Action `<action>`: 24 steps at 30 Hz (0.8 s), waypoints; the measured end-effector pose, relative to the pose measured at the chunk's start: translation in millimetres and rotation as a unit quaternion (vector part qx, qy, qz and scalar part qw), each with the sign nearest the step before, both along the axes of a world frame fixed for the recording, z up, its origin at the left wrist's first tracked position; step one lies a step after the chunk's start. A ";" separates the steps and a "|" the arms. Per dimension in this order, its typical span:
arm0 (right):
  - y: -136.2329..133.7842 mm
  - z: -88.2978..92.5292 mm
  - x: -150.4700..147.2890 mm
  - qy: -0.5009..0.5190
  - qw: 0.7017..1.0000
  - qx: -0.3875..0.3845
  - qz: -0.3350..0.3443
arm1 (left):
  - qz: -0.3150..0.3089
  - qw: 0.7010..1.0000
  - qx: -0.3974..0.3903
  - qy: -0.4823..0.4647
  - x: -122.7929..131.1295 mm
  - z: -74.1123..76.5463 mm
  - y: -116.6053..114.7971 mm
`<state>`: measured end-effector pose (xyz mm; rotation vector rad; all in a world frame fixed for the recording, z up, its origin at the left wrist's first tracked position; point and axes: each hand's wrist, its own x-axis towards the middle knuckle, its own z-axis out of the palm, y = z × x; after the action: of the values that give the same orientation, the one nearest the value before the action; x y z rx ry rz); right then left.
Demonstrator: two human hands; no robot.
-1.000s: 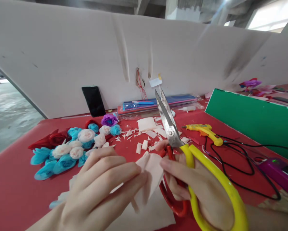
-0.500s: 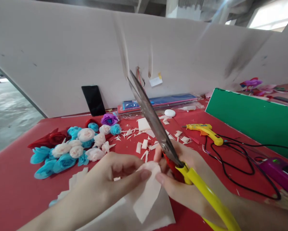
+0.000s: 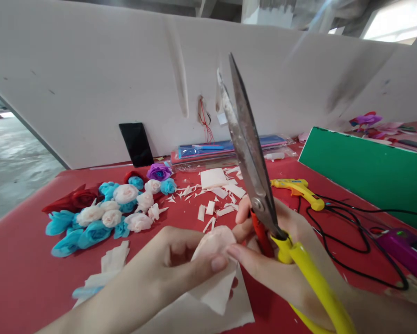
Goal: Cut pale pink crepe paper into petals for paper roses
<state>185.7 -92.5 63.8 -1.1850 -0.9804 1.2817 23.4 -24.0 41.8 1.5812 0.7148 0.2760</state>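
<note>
My left hand (image 3: 166,271) pinches a pale pink piece of crepe paper (image 3: 213,260) between thumb and fingers, curling its top edge. My right hand (image 3: 281,260) also pinches that paper with thumb and forefinger while gripping large scissors (image 3: 252,162) with red and yellow handles. The blades point up and away, slightly apart. Both hands hover over a pale paper sheet (image 3: 201,315) at the near edge of the red table (image 3: 20,269).
A cluster of blue, white, red and purple paper flowers (image 3: 104,211) lies at left. Paper scraps (image 3: 215,190) litter the middle. A yellow glue gun (image 3: 297,189) with black cable, a green board (image 3: 368,169), a black phone (image 3: 136,144) and packaged paper sheets (image 3: 225,149) stand behind.
The scissors swung from leaning left to nearly upright and rose. My left fingers closed in and rolled the paper's top edge into a rounded shape.
</note>
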 end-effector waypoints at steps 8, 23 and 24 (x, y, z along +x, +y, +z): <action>-2.3 -4.1 -1.6 -0.096 0.991 0.070 -0.069 | -0.069 0.988 -0.131 -0.049 3.3 4.2 1.0; 6.5 -14.1 4.4 -0.070 0.991 0.045 -0.107 | 0.215 0.923 0.299 -0.111 0.0 -10.7 -5.7; 6.3 -13.4 4.1 -0.061 0.992 0.037 -0.108 | 0.224 0.911 0.329 -0.111 -0.8 -11.0 -6.4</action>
<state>189.8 -86.2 50.4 -1.2859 -0.9524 1.0038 22.7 -30.4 30.8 1.9511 0.8481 1.1156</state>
